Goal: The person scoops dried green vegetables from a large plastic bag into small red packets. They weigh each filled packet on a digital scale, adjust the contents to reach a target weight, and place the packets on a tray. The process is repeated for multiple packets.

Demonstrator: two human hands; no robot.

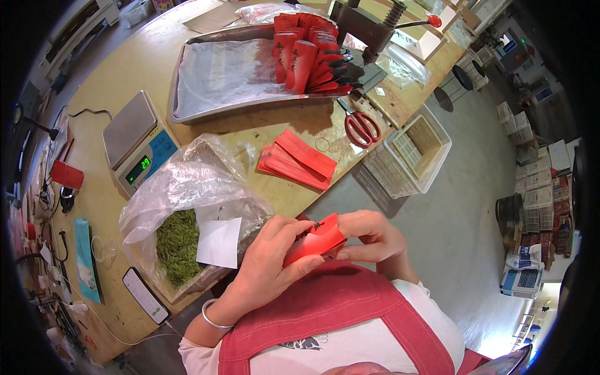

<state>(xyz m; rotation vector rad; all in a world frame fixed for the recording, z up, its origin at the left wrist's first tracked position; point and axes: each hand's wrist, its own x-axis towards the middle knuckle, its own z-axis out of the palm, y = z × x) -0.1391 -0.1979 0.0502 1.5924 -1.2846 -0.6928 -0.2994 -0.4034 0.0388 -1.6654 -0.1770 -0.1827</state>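
Observation:
A small red packet (317,240) with dark print is held in front of my apron. My left hand (267,262) wraps around its left part, thumb along the near side. At the packet's right end, my right hand (375,236) pinches the edge; its fingertips are partly hidden there. Left of my hands lies a clear plastic bag (197,178), open over green dried leaves (177,244) that look like tea. A white paper (219,242) rests on the bag beside the leaves. Beyond my hands, flat red packets (299,159) are stacked at the table edge.
A metal tray (178,94) holds several filled red packets (301,59). Nearby are a digital scale (142,147), red-handled scissors (361,128), a rubber band (322,145) and a lever press (369,28). A phone (145,295) lies at left; a plastic crate (434,175) stands beyond the table edge.

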